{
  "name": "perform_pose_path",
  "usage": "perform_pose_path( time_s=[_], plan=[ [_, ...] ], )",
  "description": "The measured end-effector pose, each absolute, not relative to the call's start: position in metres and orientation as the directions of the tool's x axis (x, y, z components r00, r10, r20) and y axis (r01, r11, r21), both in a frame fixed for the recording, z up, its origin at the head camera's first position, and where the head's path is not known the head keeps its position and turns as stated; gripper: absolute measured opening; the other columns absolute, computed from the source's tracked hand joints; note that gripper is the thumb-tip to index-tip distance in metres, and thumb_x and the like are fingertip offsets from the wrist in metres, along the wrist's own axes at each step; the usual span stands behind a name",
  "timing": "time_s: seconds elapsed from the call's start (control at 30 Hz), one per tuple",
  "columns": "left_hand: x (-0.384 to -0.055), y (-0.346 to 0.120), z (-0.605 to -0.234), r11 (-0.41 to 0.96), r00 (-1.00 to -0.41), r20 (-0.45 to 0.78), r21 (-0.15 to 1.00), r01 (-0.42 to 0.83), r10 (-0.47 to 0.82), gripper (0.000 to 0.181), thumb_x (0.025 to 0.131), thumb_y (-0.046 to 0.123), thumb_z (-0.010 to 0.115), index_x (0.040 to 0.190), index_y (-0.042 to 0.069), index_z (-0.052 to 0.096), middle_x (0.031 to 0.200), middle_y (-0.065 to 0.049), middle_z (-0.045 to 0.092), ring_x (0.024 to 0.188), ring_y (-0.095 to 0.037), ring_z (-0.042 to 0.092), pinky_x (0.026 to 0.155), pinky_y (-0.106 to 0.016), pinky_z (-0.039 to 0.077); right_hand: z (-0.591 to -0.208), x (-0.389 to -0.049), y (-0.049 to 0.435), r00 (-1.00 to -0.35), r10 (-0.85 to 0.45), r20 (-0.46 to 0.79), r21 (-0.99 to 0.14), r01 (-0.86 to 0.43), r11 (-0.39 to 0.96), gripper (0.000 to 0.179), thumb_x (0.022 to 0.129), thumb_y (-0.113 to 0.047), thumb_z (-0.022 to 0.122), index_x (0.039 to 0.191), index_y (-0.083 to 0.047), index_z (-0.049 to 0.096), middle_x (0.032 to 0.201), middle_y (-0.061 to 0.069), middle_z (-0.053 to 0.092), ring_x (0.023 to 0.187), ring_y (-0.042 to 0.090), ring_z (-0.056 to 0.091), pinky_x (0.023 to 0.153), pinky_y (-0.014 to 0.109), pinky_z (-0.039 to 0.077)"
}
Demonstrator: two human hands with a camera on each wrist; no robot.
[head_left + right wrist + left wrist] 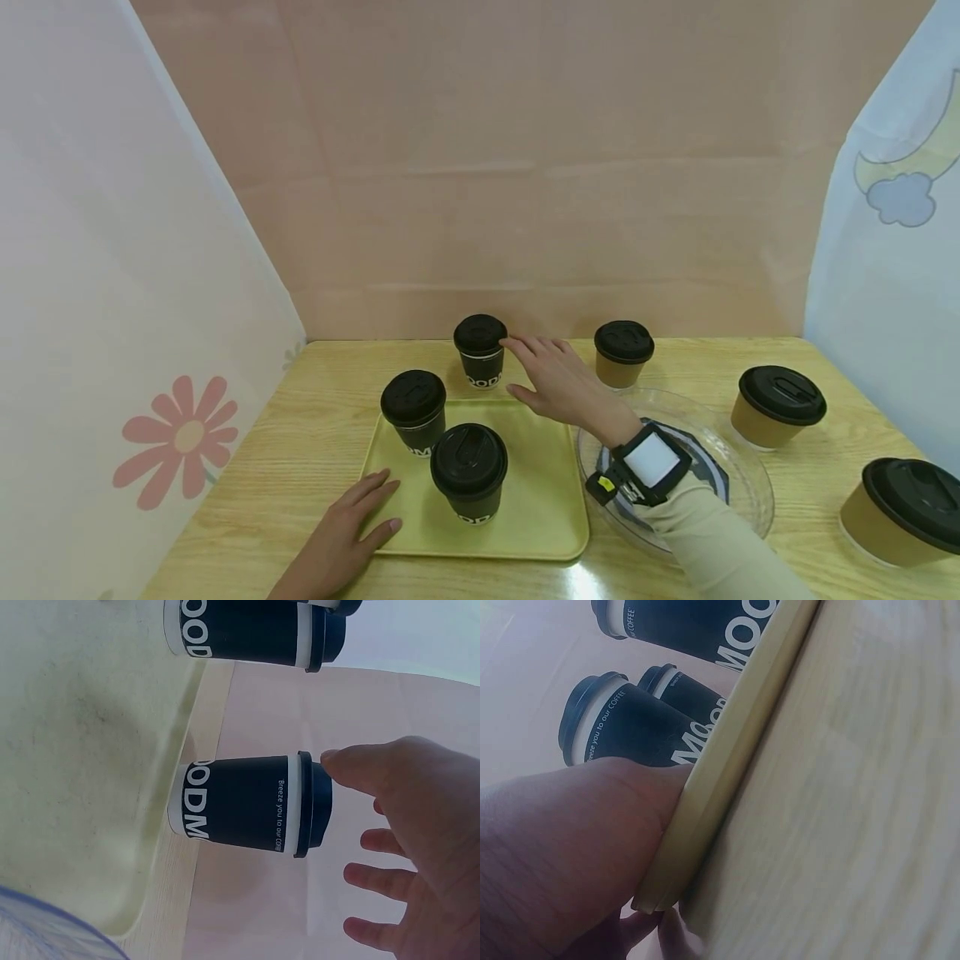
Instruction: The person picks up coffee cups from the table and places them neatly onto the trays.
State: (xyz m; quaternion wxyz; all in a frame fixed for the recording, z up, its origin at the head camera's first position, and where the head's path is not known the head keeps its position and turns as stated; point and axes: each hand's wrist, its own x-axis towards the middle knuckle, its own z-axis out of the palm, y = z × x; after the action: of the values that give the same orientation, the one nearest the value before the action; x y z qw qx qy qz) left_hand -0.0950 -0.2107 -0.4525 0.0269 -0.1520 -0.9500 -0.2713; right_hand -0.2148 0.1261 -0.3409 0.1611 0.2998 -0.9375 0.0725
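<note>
My left hand (341,529) rests at the near left corner of a yellow tray (536,533), thumb and fingertips over its rim. Beside the thumb in the left wrist view is the tray's edge (727,750). Two black paper coffee cups with black lids stand on the tray: a front cup (470,467) and a left cup (414,408). Just behind the tray stands a third black coffee cup (481,350). My right hand (555,379) reaches to its right side with fingers spread; in the right wrist view the thumb tip is close to its lid (316,806), contact unclear.
A clear round plate (757,492) with a dark patterned centre lies right of the tray, partly under my right forearm. Several brown cups with black lids stand around it: a back cup (622,354), a right cup (776,408) and a near right cup (900,512).
</note>
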Motion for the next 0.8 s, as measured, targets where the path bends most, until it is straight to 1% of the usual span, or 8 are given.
perform_pose_path(
  time_s=[0.2,0.6,0.8],
  plan=[
    [-0.095,-0.211,-0.453,0.809,-0.958,0.104,0.515,0.282,0.268,0.052,0.093,0.044,0.063,0.137,0.018,0.057,0.149,-0.002,0.047,0.139,-0.03,0.043,0.108,-0.055,0.04,-0.341,-0.218,0.122,-0.772,-0.541,0.334,-0.033,-0.583,0.812,0.065,0.09,-0.037,0.069,0.144,-0.011,0.044,0.141,0.012,0.053,0.125,0.033,0.054,0.105,0.054,0.042],
    [-0.097,-0.21,-0.453,0.807,-0.954,0.115,0.511,0.295,0.276,0.051,0.092,0.041,0.064,0.136,0.017,0.058,0.149,-0.003,0.047,0.138,-0.029,0.045,0.108,-0.054,0.041,-0.343,-0.229,0.119,-0.774,-0.544,0.324,-0.03,-0.583,0.812,0.065,0.091,-0.037,0.067,0.145,-0.01,0.043,0.145,0.013,0.049,0.128,0.033,0.052,0.105,0.054,0.041],
    [-0.096,-0.211,-0.453,0.808,-0.955,0.118,0.511,0.295,0.274,0.051,0.092,0.041,0.064,0.136,0.016,0.058,0.148,-0.003,0.048,0.137,-0.03,0.046,0.107,-0.054,0.042,-0.342,-0.232,0.118,-0.764,-0.549,0.34,-0.019,-0.589,0.808,0.064,0.091,-0.038,0.067,0.144,-0.01,0.044,0.144,0.013,0.05,0.127,0.032,0.053,0.105,0.053,0.042]
  ],
)
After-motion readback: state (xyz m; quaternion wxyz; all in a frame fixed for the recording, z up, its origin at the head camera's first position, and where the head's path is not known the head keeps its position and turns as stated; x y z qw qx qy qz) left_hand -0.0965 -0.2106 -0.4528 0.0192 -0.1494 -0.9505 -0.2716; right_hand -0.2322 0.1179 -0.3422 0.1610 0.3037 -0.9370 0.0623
